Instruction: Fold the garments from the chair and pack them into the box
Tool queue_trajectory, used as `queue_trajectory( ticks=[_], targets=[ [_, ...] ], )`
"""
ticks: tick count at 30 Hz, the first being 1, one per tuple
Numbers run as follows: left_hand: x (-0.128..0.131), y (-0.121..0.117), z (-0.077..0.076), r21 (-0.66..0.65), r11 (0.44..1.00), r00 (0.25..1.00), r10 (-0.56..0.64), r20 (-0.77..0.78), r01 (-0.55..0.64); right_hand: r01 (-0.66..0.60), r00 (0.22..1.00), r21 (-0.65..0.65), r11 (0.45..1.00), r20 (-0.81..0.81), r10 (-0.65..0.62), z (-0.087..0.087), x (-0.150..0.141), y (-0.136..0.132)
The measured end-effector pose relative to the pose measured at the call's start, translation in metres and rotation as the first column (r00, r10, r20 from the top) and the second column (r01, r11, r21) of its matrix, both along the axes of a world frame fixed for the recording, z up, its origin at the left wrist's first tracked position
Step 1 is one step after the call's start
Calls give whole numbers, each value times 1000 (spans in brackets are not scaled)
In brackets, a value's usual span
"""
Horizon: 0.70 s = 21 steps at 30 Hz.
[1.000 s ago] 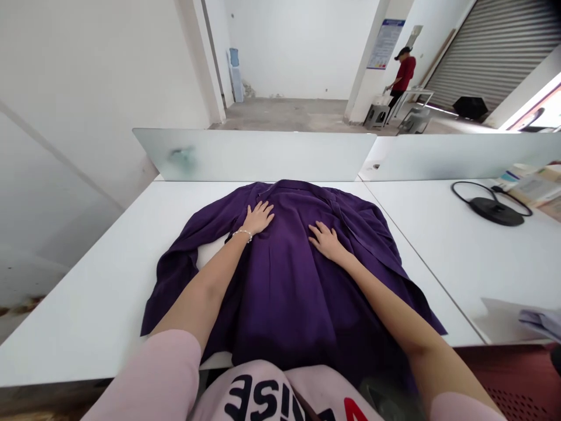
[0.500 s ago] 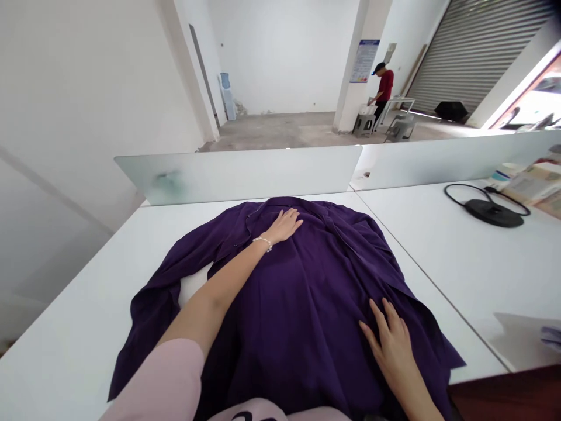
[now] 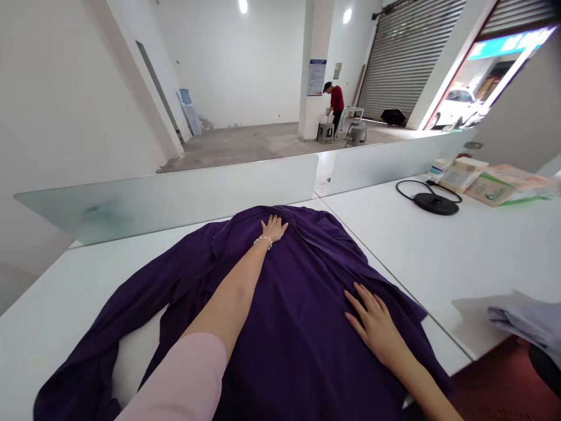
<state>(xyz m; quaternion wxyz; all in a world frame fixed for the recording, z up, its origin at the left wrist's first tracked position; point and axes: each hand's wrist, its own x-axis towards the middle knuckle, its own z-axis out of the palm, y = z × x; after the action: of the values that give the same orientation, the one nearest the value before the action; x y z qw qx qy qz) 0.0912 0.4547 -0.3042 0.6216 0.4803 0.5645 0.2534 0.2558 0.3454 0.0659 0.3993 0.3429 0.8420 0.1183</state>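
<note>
A dark purple shirt lies spread flat on the white table in front of me. My left hand, with a bead bracelet at the wrist, rests flat near the collar at the far end of the shirt, fingers stretched out. Flat on the shirt's near right side lies my right hand, fingers spread and holding nothing. One sleeve trails off to the left over the table.
A frosted glass divider runs along the table's far edge. On the right stand a black round base with a cable and boxes. A pale folded cloth lies at the near right. A person in red stands far back.
My right hand has slid from the middle of the shirt down to its near right side. The left hand moved up towards the collar. The view has tilted upward and to the right.
</note>
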Motion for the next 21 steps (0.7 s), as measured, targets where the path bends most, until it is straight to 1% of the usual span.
queue_trajectory(
  ticks=[2,4,6,7,8,9,10,12,14,16,17,19,21],
  targets=[
    [4,1,-3,-14,1000,999,26,-40,-27,32,999,2,999,22,-32,1,2,14],
    [7,-2,-4,4,998,996,61,-67,-61,72,997,-39,997,24,-71,5,-2,24],
    [8,-9,-4,38,995,993,91,-69,-88,123,992,-85,989,-26,-126,14,-8,32],
    [8,-13,-3,52,993,992,109,-69,-106,148,986,-85,985,-67,-154,21,-11,36],
    [7,-17,-2,62,990,989,133,-71,-129,168,979,-56,984,-106,-173,29,-14,40],
    [6,-21,-1,70,985,984,161,-72,-156,181,976,7,983,-127,-179,38,-16,44],
    [6,-24,1,77,979,979,193,-66,-188,185,977,96,978,-122,-173,49,-16,48],
    [4,-25,3,75,959,962,275,1,-274,165,986,280,946,-31,-163,70,-12,52],
    [4,-21,5,30,924,918,375,127,-382,147,979,388,910,74,-190,89,-2,51],
    [5,-12,6,-31,885,861,459,220,-464,176,964,409,896,115,-242,103,12,44],
    [6,-7,6,-50,872,843,484,237,-486,209,956,402,891,106,-272,107,19,40],
    [8,3,7,-98,862,822,504,265,-497,302,939,392,869,34,-342,111,32,32],
    [11,11,9,-223,844,772,537,340,-488,413,905,371,832,-65,-420,111,39,28]
  ],
)
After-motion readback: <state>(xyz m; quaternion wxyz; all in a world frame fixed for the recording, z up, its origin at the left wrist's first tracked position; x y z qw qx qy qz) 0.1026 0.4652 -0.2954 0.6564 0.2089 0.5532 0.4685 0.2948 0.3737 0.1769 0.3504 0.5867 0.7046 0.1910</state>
